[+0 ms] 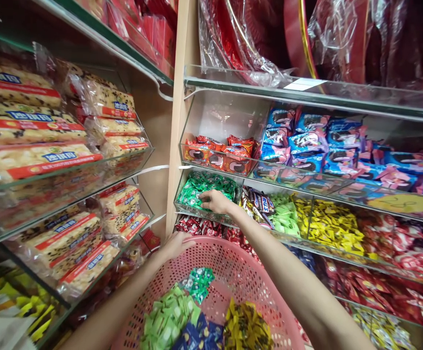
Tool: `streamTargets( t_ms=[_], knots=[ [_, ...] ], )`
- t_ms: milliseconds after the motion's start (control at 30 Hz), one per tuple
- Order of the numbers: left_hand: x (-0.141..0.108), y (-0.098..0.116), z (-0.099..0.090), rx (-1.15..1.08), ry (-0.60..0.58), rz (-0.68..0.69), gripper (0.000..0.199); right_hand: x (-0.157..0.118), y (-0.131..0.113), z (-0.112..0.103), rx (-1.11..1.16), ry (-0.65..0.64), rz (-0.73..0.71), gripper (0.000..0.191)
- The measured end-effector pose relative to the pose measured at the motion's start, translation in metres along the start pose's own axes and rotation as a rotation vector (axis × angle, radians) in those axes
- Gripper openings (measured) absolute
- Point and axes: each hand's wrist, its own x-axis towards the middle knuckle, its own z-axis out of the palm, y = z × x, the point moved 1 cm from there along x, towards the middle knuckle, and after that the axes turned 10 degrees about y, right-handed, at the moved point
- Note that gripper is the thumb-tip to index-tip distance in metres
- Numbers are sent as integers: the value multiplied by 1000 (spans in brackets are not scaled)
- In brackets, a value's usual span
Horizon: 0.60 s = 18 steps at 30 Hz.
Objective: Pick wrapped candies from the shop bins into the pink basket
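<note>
A pink perforated plastic basket (233, 248) is in front of me, its rim in my left hand (177, 247). My left fingers are closed over the rim's far left edge. Inside lie separate heaps of wrapped candies: green-foil candies (199, 283), light green candies (169, 316), dark blue candies (202, 335) and dark yellow candies (246, 326). Beyond the basket, my right hand (214, 201) reaches into a clear shelf bin of green-wrapped candies (189, 187). Its fingers are apart and touch the top of the pile; no candy shows within them.
Packaged puffed-rice bars (65, 155) fill the left shelves. On the right are red packets (229, 150), blue cookie packets (308, 141), chocolate bars (260, 200) and yellow candies (331, 226). A glass shelf edge (226, 85) runs above my right hand; a wooden post (178, 121) stands at the corner.
</note>
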Motion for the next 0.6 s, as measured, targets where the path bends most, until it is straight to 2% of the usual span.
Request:
streamTargets(
  t_ms=[167,367,467,600],
  knots=[
    [2,3,0,37,4,37,44,0,6,3,164,-15,-3,41],
    [3,2,1,47,6,61,48,3,13,5,225,6,40,43],
    [3,-1,2,19,-4,46,45,5,17,7,270,10,54,37],
    [4,-4,4,-15,-19,36,42,6,19,9,306,26,67,18]
  ],
)
